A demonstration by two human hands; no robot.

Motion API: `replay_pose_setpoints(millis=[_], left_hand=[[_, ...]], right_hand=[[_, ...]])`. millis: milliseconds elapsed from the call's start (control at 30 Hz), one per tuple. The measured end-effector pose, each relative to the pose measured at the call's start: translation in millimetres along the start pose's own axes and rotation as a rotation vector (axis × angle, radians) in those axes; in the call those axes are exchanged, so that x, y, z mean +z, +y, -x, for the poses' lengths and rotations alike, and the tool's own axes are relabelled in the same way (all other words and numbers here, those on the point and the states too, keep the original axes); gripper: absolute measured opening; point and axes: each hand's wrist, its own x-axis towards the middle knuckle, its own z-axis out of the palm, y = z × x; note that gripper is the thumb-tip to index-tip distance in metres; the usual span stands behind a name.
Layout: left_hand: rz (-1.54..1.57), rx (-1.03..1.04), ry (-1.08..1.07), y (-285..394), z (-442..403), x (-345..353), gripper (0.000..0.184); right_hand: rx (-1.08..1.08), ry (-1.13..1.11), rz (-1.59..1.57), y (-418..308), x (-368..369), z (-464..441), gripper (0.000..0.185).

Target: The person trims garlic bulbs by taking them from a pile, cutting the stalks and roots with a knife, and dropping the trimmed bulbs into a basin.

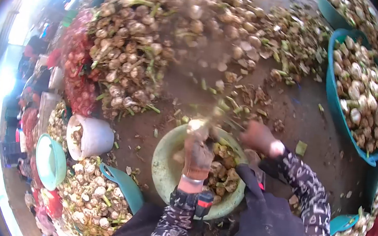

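My left hand [197,158], in a dirty glove, is closed around a garlic bulb [196,127] above the far rim of a pale green basin [161,161]. Garlic bulbs [228,181] lie inside that basin, between my knees. To the right, my right hand [257,137] is closed and smeared by motion. A thin, blurred shape reaches from it toward the bulb; I cannot make out what it is. Cut green stems [234,105] are scattered on the floor just beyond both hands.
A large heap of garlic [131,51] rises ahead, with a pile of trimmings [299,46] to its right. A teal tub [330,83] full of bulbs stands at right. On the left are a white bucket [98,138], a green bowl [51,163] and red net sacks [77,58].
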Motion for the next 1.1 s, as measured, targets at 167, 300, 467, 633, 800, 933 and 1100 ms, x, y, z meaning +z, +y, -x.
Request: replay_pose_setpoints(millis=[167,300,467,633,800,933,1100], left_hand=[[-1.11,-0.332,-0.56,74,-22,-30,0.065],[-1.275,-0.181,0.472,121,-103,-140,0.074],[-1.861,0.02,0.701,150,-185,-209,0.062],[-1.65,-0.163,0.557,137,-169,-201,0.061],[-1.115,0.092,-0.047,102,-100,-198,0.047],[-0.396,-0.137,-0.276,74,-66,-107,0.041],[-0.948,0.053,-0.246,49,-45,-33,0.044]], right_hand=[[0.219,0.029,-0.326,34,2,22,0.035],[0.258,-0.054,-0.191,38,5,26,0.036],[0.288,-0.059,-0.157,31,18,17,0.036],[0.254,-0.062,-0.184,24,10,13,0.036],[0.083,0.07,-0.272,-5,-4,7,0.034],[-0.082,0.104,-0.267,-53,-30,11,0.026],[-0.222,0.09,-0.114,-82,-40,21,0.026]])
